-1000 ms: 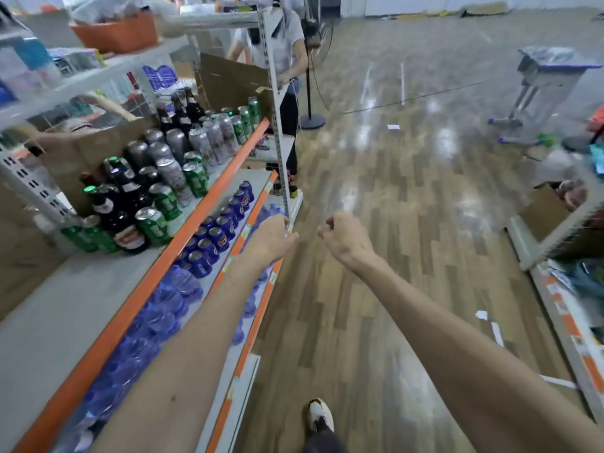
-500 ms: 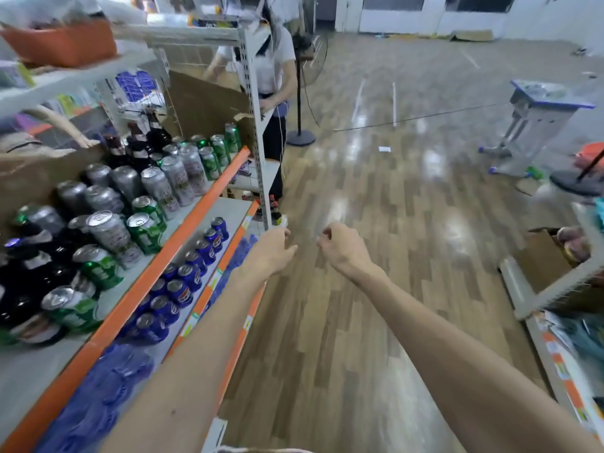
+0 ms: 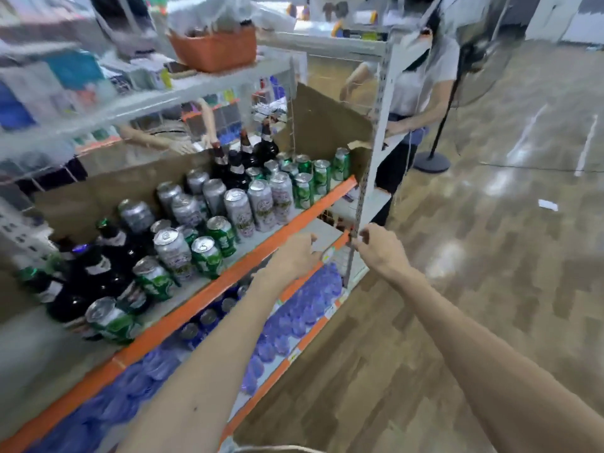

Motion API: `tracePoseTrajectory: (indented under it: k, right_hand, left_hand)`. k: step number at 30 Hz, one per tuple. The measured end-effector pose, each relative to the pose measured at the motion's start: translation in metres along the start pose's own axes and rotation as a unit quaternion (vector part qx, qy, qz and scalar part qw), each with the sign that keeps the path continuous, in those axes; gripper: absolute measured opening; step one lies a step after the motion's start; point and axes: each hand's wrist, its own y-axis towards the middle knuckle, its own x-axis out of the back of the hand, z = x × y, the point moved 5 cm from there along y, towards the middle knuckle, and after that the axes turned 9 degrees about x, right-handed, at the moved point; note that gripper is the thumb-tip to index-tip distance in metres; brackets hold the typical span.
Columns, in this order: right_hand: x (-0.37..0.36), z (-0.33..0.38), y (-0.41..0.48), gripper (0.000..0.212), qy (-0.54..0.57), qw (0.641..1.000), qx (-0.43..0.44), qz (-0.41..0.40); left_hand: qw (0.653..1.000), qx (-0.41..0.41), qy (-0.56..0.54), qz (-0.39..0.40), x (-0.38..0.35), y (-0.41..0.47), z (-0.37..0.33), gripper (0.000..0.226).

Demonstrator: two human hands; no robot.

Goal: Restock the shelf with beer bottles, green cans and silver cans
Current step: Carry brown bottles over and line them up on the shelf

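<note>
**Head view: two hands out at the front of the drinks shelf**

The left hand point(image 3: 294, 256) hovers in front of the orange front rail point(image 3: 212, 289), fingers loosely bent and holding nothing. The right hand point(image 3: 380, 250) has its fingers curled, with the tips right at the grey upright post point(image 3: 372, 152). Whether they pinch the post cannot be told.

Behind the rail, the shelf point(image 3: 42, 354) carries mixed stock. Silver cans point(image 3: 261, 204) stand in the middle and green cans point(image 3: 304, 194) are clustered toward the far end. More of both are scattered nearer the camera. Dark beer bottles point(image 3: 233, 171) stand at the back against a cardboard panel point(image 3: 327, 125), and a second, blurred group stands at the near left.

One level down sit blue cans point(image 3: 199, 322), and below them blue-capped bottles point(image 3: 300, 308). An orange basket point(image 3: 212, 50) rests on the top shelf. Another person point(image 3: 421, 80) stands at the far end of the unit, beside a fan stand point(image 3: 431, 161) on the wooden floor point(image 3: 490, 289).
</note>
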Motion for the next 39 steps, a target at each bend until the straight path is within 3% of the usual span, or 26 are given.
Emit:
tracePoseTrajectory:
  k: [5,9,14,20,31,36,39]
  right_hand:
    - [-0.017,0.030,0.088,0.024,0.017,0.994,0.091,0.060]
    - [-0.034,0.066,0.158,0.026,0.028,0.986,0.156,0.059]
    - [-0.060,0.112,0.247,0.026,0.042,0.974,0.215,0.060]
    - [-0.099,0.162,0.321,0.027,0.025,0.957,0.267,0.108]
    - [-0.132,0.187,0.427,0.028,0.013,0.951,0.273,0.146]
    - [-0.150,0.187,0.470,0.020,0.027,0.954,0.253,0.161]
    - [-0.161,0.191,0.493,0.038,0.058,0.951,0.254,0.164]
  left_hand:
    - [0.993,0.076,-0.018,-0.089,0.051,0.038,0.030,0.038]
    - [0.981,0.108,-0.040,-0.156,0.092,0.075,0.043,0.024]
    - [0.966,0.138,-0.049,-0.215,0.136,0.148,0.076,0.038]
    - [0.945,0.191,-0.076,-0.253,0.167,0.204,0.113,0.031]
    - [0.927,0.275,-0.087,-0.239,0.182,0.275,0.156,0.049]
    - [0.924,0.275,-0.108,-0.242,0.184,0.296,0.158,0.042]
    - [0.924,0.274,-0.133,-0.231,0.184,0.302,0.155,0.030]
